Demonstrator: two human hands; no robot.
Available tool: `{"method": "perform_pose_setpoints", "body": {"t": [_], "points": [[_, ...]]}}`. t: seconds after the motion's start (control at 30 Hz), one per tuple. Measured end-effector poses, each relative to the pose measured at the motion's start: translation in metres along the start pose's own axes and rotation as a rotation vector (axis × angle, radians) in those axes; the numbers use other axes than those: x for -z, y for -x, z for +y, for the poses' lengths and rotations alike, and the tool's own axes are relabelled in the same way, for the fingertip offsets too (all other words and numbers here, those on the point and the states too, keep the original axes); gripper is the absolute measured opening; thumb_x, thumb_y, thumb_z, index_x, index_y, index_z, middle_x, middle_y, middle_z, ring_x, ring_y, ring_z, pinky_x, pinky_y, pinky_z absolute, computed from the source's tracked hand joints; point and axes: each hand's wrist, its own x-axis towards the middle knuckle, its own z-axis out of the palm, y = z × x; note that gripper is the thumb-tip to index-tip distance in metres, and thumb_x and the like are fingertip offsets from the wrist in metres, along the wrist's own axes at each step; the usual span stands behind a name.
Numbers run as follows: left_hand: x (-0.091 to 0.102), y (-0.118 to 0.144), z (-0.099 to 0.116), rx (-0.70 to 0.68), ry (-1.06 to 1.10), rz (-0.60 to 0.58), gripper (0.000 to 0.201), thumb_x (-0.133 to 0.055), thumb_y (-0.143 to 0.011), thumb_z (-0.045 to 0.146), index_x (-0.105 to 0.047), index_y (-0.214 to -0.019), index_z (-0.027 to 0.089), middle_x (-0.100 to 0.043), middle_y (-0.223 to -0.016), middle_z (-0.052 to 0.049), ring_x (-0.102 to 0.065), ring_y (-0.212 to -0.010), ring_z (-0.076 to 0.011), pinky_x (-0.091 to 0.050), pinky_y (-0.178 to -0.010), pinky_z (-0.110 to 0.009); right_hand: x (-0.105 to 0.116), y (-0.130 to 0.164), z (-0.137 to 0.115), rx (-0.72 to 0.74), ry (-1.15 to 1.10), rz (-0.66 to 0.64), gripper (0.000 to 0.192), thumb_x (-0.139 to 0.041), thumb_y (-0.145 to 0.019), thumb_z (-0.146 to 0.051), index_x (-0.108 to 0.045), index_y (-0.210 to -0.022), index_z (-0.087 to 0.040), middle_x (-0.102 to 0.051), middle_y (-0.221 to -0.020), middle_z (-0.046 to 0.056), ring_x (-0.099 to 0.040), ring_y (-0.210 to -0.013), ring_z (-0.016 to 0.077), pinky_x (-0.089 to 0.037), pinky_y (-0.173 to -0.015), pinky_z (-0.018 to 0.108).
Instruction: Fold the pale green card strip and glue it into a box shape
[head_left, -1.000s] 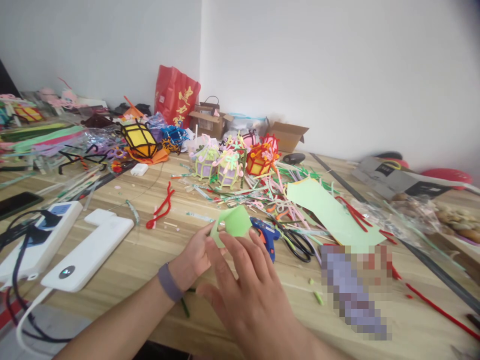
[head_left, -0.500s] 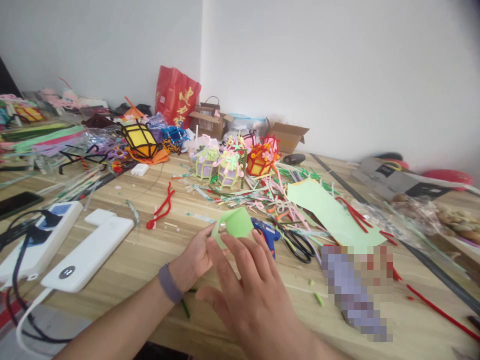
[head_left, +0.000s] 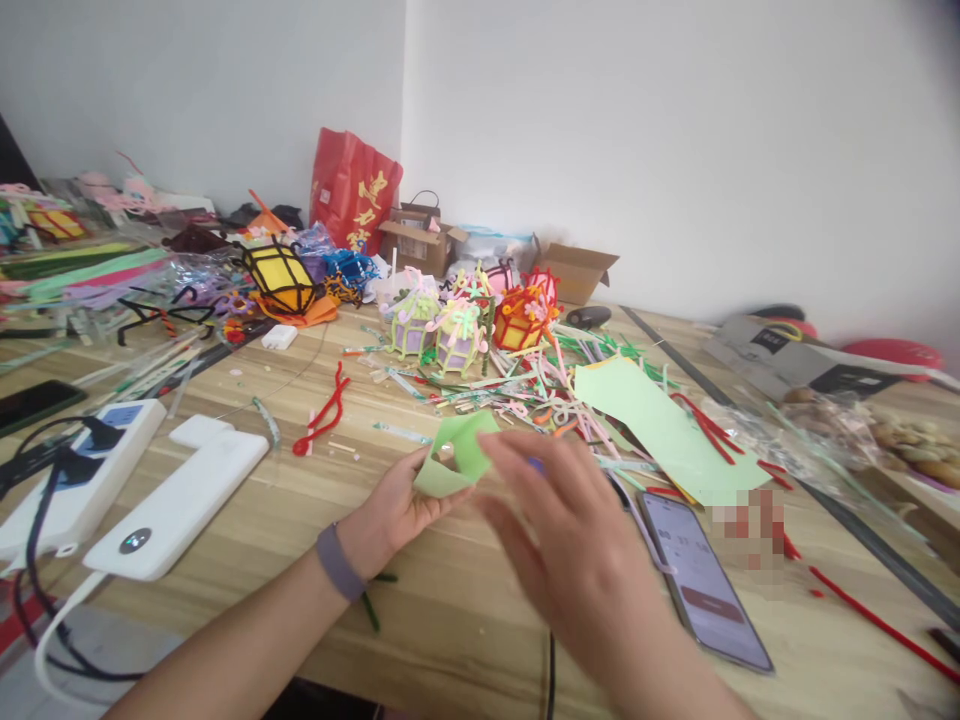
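Note:
My left hand (head_left: pixel 401 505) is closed on a piece of light green paper (head_left: pixel 476 450) bent into an open ring, gripping its lower left side between thumb and fingers. My right hand (head_left: pixel 574 520), slightly blurred, is just right of the ring with fingers stretched and thumb apart, holding nothing that I can see. It hides most of a blue glue gun (head_left: pixel 536 466) and the scissors behind it. A flat light green sheet (head_left: pixel 667 425) lies farther back to the right. Near my right wrist lies a phone (head_left: pixel 701 580) with a lit screen.
Small lanterns of fuzzy craft stems (head_left: pixel 459 335) stand mid-table among scattered stems and strips. On the left are a white power bank (head_left: pixel 176 500), a power strip (head_left: pixel 97 470) and cables. A red bag (head_left: pixel 352 190) and cardboard boxes (head_left: pixel 577 273) stand by the wall.
My right hand has moved off the green paper to the right, now covering the scissors and most of the glue gun. My left hand keeps hold, and the ring's opening shows more fully.

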Motion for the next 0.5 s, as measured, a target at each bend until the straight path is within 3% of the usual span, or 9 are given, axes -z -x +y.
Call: {"method": "perform_pose_setpoints", "body": {"t": [0.07,0.2,0.33,0.43,0.5], "points": [[0.001,0.0,0.001,0.056,0.029,0.027,0.015,-0.052,-0.087,0.016,-0.065,-0.094,0.018,-0.072,-0.079,-0.004,-0.069,-0.075,-0.0187,-0.055,-0.084,-0.038,0.004,-0.004,0.014,-0.057,0.003,0.001,0.029,-0.051,-0.092,-0.02,-0.062,-0.119,-0.018,-0.063,-0.104,0.012,-0.059,-0.094,0.0238,-0.054,-0.076,0.039],[0.001,0.001,0.002,0.119,0.04,0.029,0.014,-0.052,-0.087,0.015,-0.064,-0.094,0.019,-0.07,-0.071,-0.001,-0.069,-0.07,-0.0176,-0.053,-0.083,-0.037,0.001,-0.01,0.031,-0.037,-0.079,-0.083,0.019,-0.058,-0.089,-0.023,-0.069,-0.105,-0.023,-0.059,-0.116,0.012,-0.055,-0.105,0.0267,-0.052,-0.083,0.044],[-0.002,0.006,0.006,0.169,0.023,-0.004,0.029,-0.046,-0.093,0.035,-0.065,-0.101,0.013,-0.073,-0.08,-0.009,-0.07,-0.073,-0.0217,-0.054,-0.081,-0.039,-0.01,-0.013,0.042,-0.104,-0.16,-0.082,0.015,-0.058,-0.09,-0.025,-0.07,-0.081,-0.021,-0.063,-0.112,0.01,-0.055,-0.107,0.0262,-0.049,-0.088,0.045],[-0.006,0.01,0.01,0.123,0.024,0.009,0.046,-0.044,-0.092,0.05,-0.065,-0.107,0.012,-0.074,-0.092,-0.013,-0.07,-0.081,-0.0235,-0.055,-0.08,-0.039,-0.016,-0.014,0.057,-0.194,-0.199,-0.062,0.017,-0.057,-0.091,-0.027,-0.069,-0.081,-0.021,-0.065,-0.108,0.01,-0.058,-0.105,0.0248,-0.048,-0.089,0.045],[-0.008,0.011,0.011,0.048,0.015,0.011,0.046,-0.048,-0.09,0.051,-0.065,-0.111,0.014,-0.073,-0.104,-0.013,-0.069,-0.089,-0.0231,-0.055,-0.082,-0.038,-0.018,-0.013,0.068,-0.226,-0.216,-0.072,0.016,-0.056,-0.091,-0.028,-0.069,-0.083,-0.022,-0.065,-0.108,0.009,-0.059,-0.105,0.024,-0.047,-0.09,0.045]]}}
